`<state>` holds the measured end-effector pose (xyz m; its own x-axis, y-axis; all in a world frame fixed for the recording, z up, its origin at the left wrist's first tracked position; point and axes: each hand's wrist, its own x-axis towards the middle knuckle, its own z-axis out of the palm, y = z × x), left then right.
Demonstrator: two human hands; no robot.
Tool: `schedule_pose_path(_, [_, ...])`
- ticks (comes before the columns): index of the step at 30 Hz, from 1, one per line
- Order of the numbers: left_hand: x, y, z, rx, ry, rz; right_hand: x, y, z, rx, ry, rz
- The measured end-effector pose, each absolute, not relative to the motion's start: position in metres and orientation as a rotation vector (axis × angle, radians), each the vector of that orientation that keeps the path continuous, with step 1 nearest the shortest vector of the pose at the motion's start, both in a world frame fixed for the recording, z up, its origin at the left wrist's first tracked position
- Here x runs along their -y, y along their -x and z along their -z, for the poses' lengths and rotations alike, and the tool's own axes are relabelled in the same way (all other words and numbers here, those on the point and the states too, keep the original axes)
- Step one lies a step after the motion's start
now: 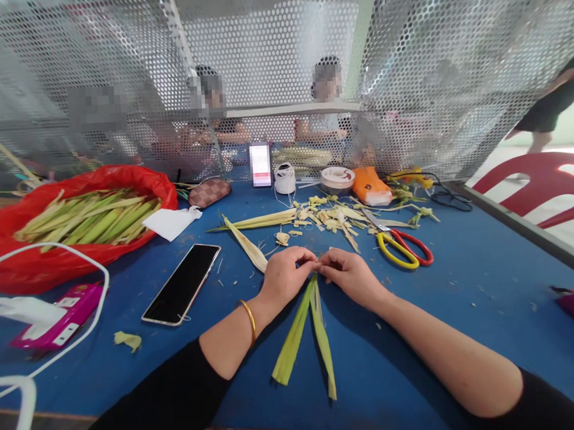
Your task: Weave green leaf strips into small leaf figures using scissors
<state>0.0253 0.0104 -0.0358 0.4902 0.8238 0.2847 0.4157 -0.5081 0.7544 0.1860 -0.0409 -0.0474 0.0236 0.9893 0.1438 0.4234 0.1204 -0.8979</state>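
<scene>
My left hand and my right hand meet fingertip to fingertip over the middle of the table. Both are closed in a pinch at the top end of a green corn husk, which hangs toward me in two strips spread apart. The pinched end itself is hidden by my fingers. Just beyond my left hand lies a loose pale husk strip. Scissors with one yellow and one red handle lie beyond my right hand, blades among the husk scraps.
A red plastic bag full of husks stands at the left. Nearby are a black phone, a purple power strip and a white cable. A thread spool, tape roll and orange packet line the back. People sit behind the perforated screen.
</scene>
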Motion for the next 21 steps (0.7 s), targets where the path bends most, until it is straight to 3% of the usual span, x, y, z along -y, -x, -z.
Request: schedule_pose_path(21, [-0.0174,-0.0222,0.0391,-1.045,-2.094,-0.784,0.0387,-0.1867,0.044,1.316,1.403,-1.038])
